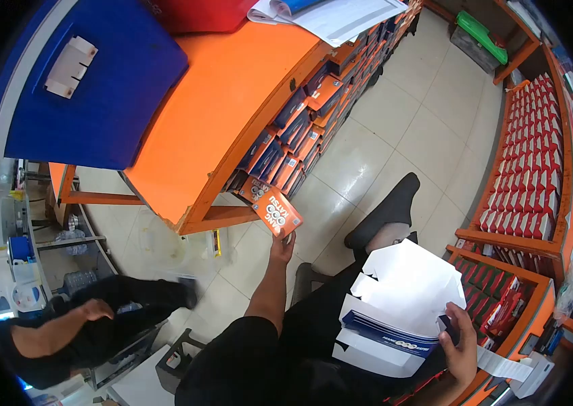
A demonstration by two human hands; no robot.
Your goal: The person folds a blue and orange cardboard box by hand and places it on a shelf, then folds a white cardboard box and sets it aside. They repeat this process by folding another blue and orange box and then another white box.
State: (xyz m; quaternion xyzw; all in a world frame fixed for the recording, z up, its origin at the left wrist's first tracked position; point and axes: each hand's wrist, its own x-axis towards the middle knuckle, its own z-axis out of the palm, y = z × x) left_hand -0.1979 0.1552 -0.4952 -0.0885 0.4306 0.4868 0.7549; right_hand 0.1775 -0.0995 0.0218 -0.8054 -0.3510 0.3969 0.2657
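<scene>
My left hand reaches forward and grips the near end of an orange food box with "KATSU" in white letters. That box sits at the end of the rows of folded orange and navy boxes under the orange table. On my lap rests an unfolded white carton, with several navy-printed panels stacked in it. The right edge of this carton is held by my right hand, thumb over the printed panels; some of its fingers are partly hidden.
A blue cooler box and papers lie on the orange table. Another person is at the left. Red and white boxes fill the right-hand rack. A green-lidded bin stands on the tiled floor.
</scene>
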